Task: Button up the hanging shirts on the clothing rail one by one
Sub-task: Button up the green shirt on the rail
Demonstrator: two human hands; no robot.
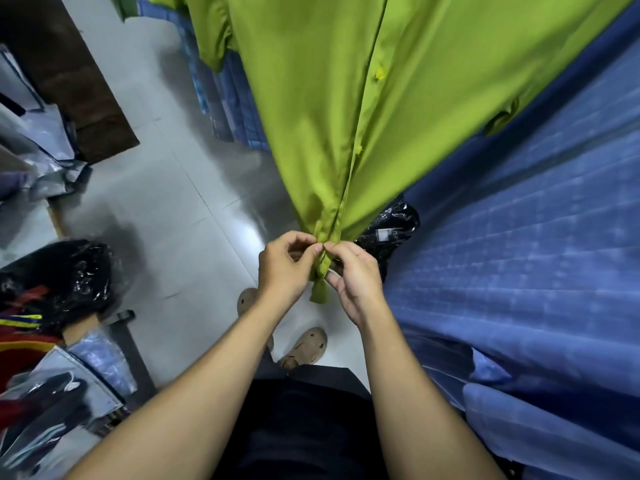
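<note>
Head view is looking down along a green shirt [311,116], which is hanging from 12 o'clock and narrowing toward the middle of the frame. Its front opening is running as one long seam from 1 o'clock down to the centre, and two yellow-green buttons [380,73] are showing along this seam, though they are blurred.

Both hands are meeting at the lowest part of the shirt front, just under the centre. The left hand [282,268] is coming in from 7 o'clock; its thumb and forefinger are curled and pinching the left edge of the fabric. The right hand [356,282] is coming in from 5 o'clock and is pinching the right edge in the same way, with the other fingers loosely bent below. The fingertips of the two hands are almost touching each other over the seam. A short tail of green cloth is hanging between the palms. Whether a button is between the fingers, one cannot tell.

A blue checked shirt [519,237] is filling the side from 2 to 5 o'clock, just beside the green one. A black plastic bag [79,271] is lying at 9 o'clock on the pale tiled floor [180,202]. Two tan sandals [304,344] are showing at 6 o'clock, under the forearms.
</note>
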